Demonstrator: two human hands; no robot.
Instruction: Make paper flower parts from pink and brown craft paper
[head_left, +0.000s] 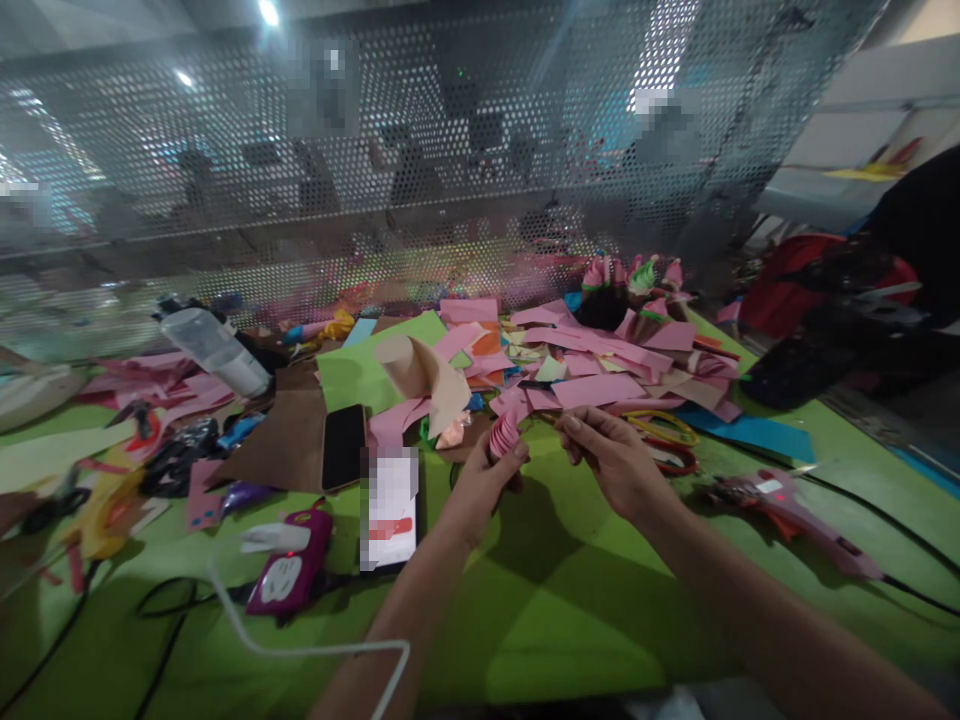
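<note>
My left hand (484,485) is closed around a small pink layered swirl (504,434), which looks like rolled foam or paper shaped like soft-serve and points upward. Its lower part is hidden by my fingers. To the right of it, apart from the swirl, my right hand (619,460) is closed with thumb and fingertips pinched together. Whatever sits in that pinch, if anything, is too small to name. Beyond the hands lie cut pink strips (600,390) and a curled beige sheet (431,375). Finished-looking pink and green swirls (643,275) stand at the back right.
A pink glue gun (814,525) with a black cord lies at the right, near yellow-handled scissors (664,428). Toward the left are a lit phone (391,510), a dark phone (343,447), a purple power socket (291,565) and a clear bottle (215,350). A perforated metal screen (450,230) borders the green table.
</note>
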